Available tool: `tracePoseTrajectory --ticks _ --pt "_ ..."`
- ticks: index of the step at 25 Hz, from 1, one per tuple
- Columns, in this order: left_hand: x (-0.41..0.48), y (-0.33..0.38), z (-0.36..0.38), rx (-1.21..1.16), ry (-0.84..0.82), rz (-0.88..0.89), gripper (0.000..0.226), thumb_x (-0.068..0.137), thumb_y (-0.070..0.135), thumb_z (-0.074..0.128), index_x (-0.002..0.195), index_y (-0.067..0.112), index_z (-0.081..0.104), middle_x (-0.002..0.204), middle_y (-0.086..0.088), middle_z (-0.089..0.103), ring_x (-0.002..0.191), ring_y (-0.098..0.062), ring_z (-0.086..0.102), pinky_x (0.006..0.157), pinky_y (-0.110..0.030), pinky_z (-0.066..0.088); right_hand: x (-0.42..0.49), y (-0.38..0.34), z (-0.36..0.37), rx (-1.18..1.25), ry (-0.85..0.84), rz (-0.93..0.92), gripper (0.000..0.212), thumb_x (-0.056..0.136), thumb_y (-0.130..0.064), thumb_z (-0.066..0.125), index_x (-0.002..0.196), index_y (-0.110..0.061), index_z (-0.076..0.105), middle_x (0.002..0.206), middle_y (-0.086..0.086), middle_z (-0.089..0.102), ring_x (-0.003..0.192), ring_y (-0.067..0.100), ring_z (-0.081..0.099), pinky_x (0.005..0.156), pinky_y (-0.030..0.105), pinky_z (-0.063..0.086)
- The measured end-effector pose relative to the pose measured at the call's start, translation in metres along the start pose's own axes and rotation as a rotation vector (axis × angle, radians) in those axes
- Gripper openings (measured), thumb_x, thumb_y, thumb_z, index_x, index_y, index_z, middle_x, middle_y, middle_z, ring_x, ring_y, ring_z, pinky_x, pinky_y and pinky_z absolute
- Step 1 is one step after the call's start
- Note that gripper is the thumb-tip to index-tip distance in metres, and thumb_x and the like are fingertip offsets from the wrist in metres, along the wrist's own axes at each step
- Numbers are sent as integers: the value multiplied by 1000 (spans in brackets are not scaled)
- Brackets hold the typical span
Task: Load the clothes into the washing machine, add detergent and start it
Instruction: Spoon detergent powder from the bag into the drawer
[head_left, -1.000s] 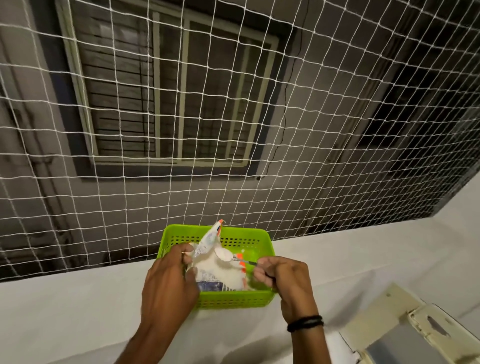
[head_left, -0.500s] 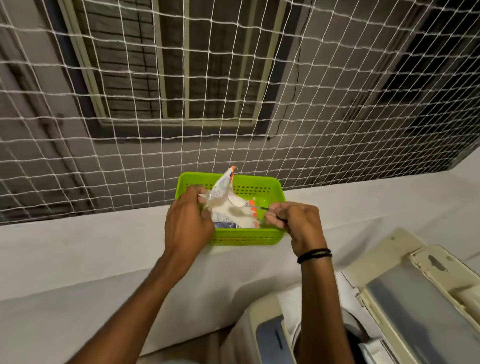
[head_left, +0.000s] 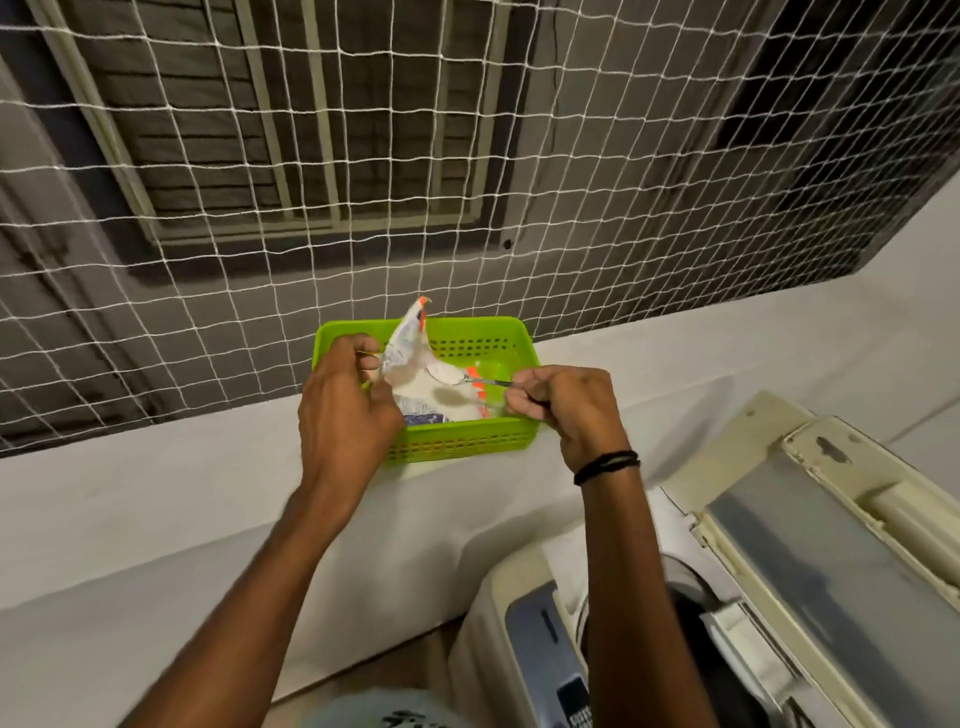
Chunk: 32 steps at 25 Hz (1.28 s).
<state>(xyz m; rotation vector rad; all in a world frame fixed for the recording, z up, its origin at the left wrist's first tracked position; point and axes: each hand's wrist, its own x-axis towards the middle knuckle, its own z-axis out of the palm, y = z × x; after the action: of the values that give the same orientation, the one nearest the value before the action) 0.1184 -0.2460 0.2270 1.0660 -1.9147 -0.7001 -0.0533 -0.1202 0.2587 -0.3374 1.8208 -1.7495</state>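
Pinches the torn edge of the detergent pouch (head_left: 415, 387) with the left hand (head_left: 345, 415), fingers clamped there to hold the mouth wide. Holds a heaped spoon (head_left: 451, 375) level in the right hand (head_left: 563, 410), fingers curled round the handle. Works inside the green basket (head_left: 467, 444) on the white ledge (head_left: 156, 519) — likely to catch spills — beside the open washing machine (head_left: 519, 597).
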Motion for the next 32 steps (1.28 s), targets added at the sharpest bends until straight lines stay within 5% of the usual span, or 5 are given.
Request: tracePoseTrajectory --ticks 13,19,23,25,32 --pt "-8 48 42 -295 15 143 28 83 12 55 106 27 58 100 3 67 89 -16 66 87 -44 55 -23 -8 -72 137 121 -63 16 77 15 47 77 15 63 73 24 54 57 28 56 56 26 54" --pt "-37 94 101 -367 -194 211 25 84 13 58 105 26 57 95 3 65 82 -11 63 79 -22 51 -33 10 -155 95 279 -46 50 74 15 44 34 -15 53 46 1 52 44 21 52 62 31 50" --pt "-69 119 145 -393 -361 241 24 86 12 62 109 18 60 96 1 66 80 -9 62 72 -12 47 -48 32 -208 21 439 2 17 70 9 48 65 16 63 67 19 56 64 30 54 73 47 53" --pt "-87 132 167 -393 -436 262 24 86 12 61 109 18 60 96 3 66 80 -8 61 72 -13 47 -61 43 -236 61 531 45 16 72 10 51 77 24 57 73 21 57 62 28 55 68 38 52" --pt "-151 161 248 -317 -683 337 27 87 7 62 111 17 58 104 1 67 88 -13 63 78 -21 48 -95 93 -316 169 767 62 31 76 15 49 54 -5 55 51 8 56 45 19 56 49 25 48"
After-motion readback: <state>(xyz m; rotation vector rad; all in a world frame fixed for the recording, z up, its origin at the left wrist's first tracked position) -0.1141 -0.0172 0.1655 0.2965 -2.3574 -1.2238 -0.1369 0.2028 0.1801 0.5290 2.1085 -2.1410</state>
